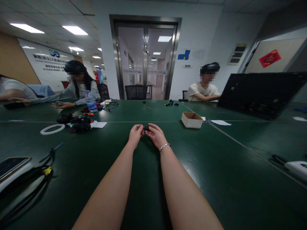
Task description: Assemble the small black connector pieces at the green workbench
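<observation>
Both my arms reach forward over the dark green table (148, 166). Between my fingertips is a small black piece (146, 128), too small for me to tell its kind. My left hand (136, 134) pinches its left end between thumb and fingers. On the other side, my right hand (155, 135) is closed on the right end, and a silver bracelet (164, 147) circles that wrist. The fingers hide part of the piece. The two hands are close together, a little above or at the tabletop; I cannot tell which.
An open box (192, 120) stands right of my hands. To the left are a white ring (52, 129), a black bundle (80, 124), a water bottle (90, 101) and cables (48, 172). A large black screen (259, 94) stands at right. Two people sit across, another person at far left.
</observation>
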A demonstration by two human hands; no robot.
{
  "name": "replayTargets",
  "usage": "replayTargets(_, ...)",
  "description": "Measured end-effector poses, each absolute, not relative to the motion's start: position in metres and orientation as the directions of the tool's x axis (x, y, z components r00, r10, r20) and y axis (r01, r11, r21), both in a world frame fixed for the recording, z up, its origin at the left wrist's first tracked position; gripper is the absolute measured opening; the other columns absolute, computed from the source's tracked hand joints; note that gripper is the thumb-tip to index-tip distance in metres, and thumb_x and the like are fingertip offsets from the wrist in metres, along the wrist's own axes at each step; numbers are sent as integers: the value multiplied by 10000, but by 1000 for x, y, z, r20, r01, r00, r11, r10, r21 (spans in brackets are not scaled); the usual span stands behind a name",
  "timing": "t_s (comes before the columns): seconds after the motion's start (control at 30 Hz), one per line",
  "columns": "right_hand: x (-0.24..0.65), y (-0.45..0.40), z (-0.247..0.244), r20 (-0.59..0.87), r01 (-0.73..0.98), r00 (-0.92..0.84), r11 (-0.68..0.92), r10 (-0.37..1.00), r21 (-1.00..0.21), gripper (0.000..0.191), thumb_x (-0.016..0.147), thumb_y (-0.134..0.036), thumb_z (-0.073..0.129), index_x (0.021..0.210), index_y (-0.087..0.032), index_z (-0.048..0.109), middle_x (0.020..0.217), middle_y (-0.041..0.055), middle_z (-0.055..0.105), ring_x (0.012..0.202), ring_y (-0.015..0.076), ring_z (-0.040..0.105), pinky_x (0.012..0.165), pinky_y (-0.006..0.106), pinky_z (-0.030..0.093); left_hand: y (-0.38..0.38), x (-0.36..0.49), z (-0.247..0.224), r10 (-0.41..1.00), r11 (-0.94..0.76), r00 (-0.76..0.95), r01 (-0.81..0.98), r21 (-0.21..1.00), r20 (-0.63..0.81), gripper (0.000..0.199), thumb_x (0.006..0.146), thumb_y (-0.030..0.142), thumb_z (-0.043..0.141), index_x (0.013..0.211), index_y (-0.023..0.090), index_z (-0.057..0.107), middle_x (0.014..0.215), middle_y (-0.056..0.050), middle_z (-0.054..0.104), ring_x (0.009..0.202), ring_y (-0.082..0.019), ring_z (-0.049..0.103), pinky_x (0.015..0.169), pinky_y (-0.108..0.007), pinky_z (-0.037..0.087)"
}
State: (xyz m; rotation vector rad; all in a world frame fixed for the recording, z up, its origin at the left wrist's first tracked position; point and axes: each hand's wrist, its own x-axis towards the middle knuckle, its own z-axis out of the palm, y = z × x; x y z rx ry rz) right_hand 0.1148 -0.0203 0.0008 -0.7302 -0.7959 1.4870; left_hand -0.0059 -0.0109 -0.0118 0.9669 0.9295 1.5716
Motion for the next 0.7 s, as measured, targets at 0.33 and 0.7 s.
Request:
replayTargets(0.33,115,-18,0,-39,-581,28,-15,999,-814,201,733,-60,720,860,-150,594,718,37,666,613,127,655,572,197,587,-11,-6,-14,978,-196,-123,-248,949,170,256,677,277,726,877,152,626,734,-30,614,692,-128,603,636,-239,491)
replayTargets(0.7,113,-13,-1,-46,-574,30,-20,999,-819,138,765,-41,696,839,-134,625,690,28,669,592,122,657,588,204,601,-9,-7,-14,974,-213,-120,-186,959,193,265,666,259,736,883,135,648,701,-18,606,604,-94,558,603,-221,483)
